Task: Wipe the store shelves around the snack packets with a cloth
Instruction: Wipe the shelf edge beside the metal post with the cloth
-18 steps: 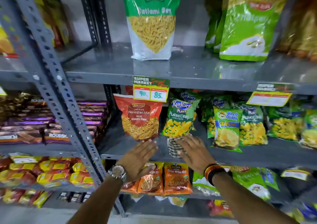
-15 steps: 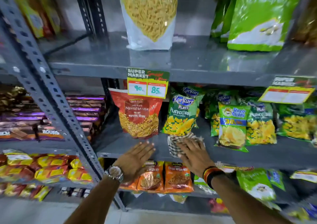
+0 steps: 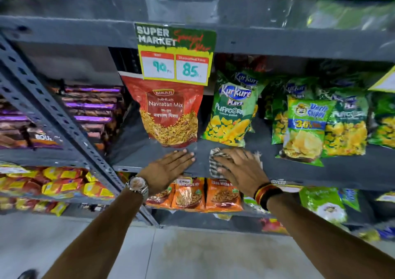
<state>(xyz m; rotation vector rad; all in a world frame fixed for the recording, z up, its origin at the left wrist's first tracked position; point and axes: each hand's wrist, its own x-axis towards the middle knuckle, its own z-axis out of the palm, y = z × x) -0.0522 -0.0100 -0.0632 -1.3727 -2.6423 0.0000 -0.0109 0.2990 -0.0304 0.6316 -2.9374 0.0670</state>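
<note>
A checked cloth [image 3: 215, 157] lies on the grey middle shelf [image 3: 342, 172], pressed flat under my right hand [image 3: 239, 167] just in front of the green Kurkure Puffcorn packet [image 3: 230, 116]. My left hand [image 3: 168, 169] rests flat with fingers spread on the shelf's front edge, its fingertips just below the red Navratan Mix packet [image 3: 171, 112]. That hand holds nothing. Further right stand a yellow-green Uncle Chipps packet [image 3: 305, 129] and more green packets.
A price tag [image 3: 175, 54] hangs from the upper shelf [image 3: 64, 31] over the red packet. A slotted grey upright [image 3: 53, 118] runs diagonally at left, with purple biscuit packs [image 3: 92, 107] behind. Orange packets [image 3: 205, 195] fill the lower shelf. Grey floor lies below.
The view has dropped and come closer to the middle shelf. My right hand with the cloth has slid a little to the right along the shelf; my left hand stays at the front edge.
</note>
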